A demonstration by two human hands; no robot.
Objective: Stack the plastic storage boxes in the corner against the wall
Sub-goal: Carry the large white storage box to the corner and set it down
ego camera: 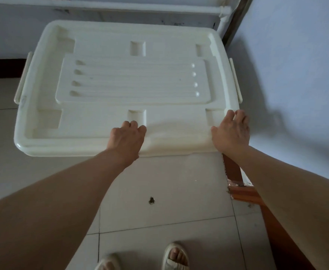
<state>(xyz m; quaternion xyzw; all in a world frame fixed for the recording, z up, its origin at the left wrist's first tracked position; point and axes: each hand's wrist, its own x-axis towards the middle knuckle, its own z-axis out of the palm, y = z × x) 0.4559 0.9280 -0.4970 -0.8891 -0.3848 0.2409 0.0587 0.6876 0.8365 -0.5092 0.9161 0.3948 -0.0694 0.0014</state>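
Box [120, 90] cream plastic, ribbed recessed lid, side latch handles [21, 80]

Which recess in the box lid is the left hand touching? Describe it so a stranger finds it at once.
Start from the white storage box lid filling the corner. Along its near edge run three rectangular recesses; the left hand rests its fingers at the middle recess. Unlike the wider corner recesses either side, it is small, upright and centred.
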